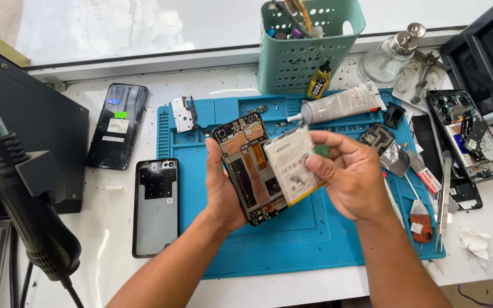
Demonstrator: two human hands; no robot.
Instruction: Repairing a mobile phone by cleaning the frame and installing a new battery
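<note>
My left hand (pixel 223 188) grips an opened phone body (pixel 245 157) by its left edge, its circuit boards and copper parts facing up, raised a little over the blue work mat (pixel 292 245). My right hand (pixel 352 177) pinches a flat white phone battery (pixel 289 162) by its right edge, tilted over the right side of the open phone. A small green tab shows at my right fingertips.
A phone back cover (pixel 155 205) and a dark phone (pixel 118 125) lie left of the mat. A hot-air gun (pixel 18 199) stands at far left. Behind the mat: a teal tool basket (pixel 306 45), a glue tube (pixel 343 102), a glass bottle (pixel 392 54). Tweezers (pixel 443 199) and another opened phone (pixel 469 134) lie at right.
</note>
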